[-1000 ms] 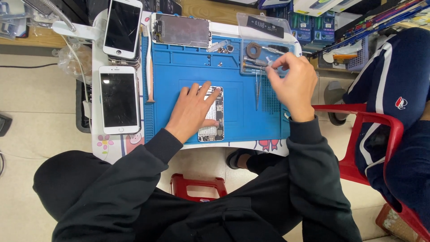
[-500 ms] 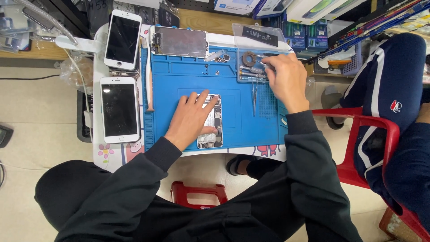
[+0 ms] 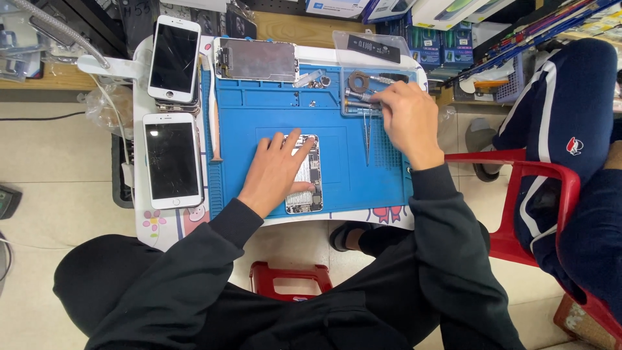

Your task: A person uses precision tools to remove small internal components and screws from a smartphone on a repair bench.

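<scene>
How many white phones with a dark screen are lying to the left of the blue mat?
2. One white phone lies at the far left of the table; it seems to rest on a stack, so more may be hidden beneath. The second white phone lies nearer the person.

A small white table (image 3: pixel 146 155) is covered by a blue repair mat (image 3: pixel 272 116); two white phones (image 3: pixel 172 159) are laid beside the mat, and a clear lid (image 3: pixel 376 45) is set at its far corner.
</scene>
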